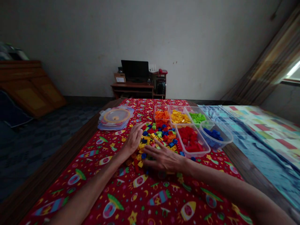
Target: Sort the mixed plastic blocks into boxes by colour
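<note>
A heap of mixed toy building bricks (pixel 161 134) in red, blue, yellow, green and orange lies on the red patterned tablecloth (pixel 147 187). At the heap's left edge is my left hand (pixel 134 137), its fingers stretched forward along the bricks. My right hand (pixel 161 157) lies palm down over the near side of the heap, fingers spread, hiding some bricks below it. Behind and to the right stand clear plastic containers of sorted bricks: orange bricks (pixel 162 116), yellow bricks (pixel 180 117), green bricks (pixel 197 118), red bricks (pixel 190 139) and blue bricks (pixel 213 134).
Stacked clear lids (pixel 116 116) lie on the table's left side. A bed with a patchwork cover (pixel 264 125) adjoins the table on the right. Against the far wall is a desk (pixel 132 86) with a monitor (pixel 135 69); a wooden cabinet (pixel 30 87) stands far left.
</note>
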Available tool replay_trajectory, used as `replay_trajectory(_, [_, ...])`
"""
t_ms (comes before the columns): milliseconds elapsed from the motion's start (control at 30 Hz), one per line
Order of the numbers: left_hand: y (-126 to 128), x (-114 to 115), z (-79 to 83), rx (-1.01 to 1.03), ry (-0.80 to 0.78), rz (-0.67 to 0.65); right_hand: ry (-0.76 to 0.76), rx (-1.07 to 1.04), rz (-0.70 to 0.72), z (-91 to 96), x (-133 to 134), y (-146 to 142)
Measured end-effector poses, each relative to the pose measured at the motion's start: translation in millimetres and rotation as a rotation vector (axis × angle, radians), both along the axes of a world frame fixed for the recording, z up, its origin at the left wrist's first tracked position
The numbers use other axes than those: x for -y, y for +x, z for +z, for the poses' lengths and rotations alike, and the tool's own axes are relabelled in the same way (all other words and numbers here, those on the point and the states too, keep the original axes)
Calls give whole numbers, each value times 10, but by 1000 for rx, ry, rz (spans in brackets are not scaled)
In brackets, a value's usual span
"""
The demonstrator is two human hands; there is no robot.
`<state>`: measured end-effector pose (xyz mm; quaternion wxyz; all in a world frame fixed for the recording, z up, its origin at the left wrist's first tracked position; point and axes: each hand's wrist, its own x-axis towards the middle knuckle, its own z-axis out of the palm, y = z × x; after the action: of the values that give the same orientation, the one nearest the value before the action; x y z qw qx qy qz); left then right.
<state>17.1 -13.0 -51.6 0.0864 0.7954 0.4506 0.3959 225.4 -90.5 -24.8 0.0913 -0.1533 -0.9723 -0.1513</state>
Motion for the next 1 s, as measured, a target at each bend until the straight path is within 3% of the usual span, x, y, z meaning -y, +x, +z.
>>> replay_trajectory(200, [-322,-53,-193,-86,-203,71,-147,-311,-293,195,-530,-22])
replay_trajectory(333, [-248,-4,-114,-147,-179,20,-305,-554,-423,307,-691,157])
replay_trajectory(500, [-50,33,152,-183,-9,-81,-331,-440,-588,317,-593,262])
replay_trajectory(667, [117,67,178,-276,-46,-202,-310,-310,-703,310,-394,187])
replay_trajectory(767, [153,34,179,-297,-95,-169,-308,-233,-713,298,-317,183])
replay_trajectory(1000, [9,119,379,-304,-166,-91,-250,-230,-676,331,-222,264])
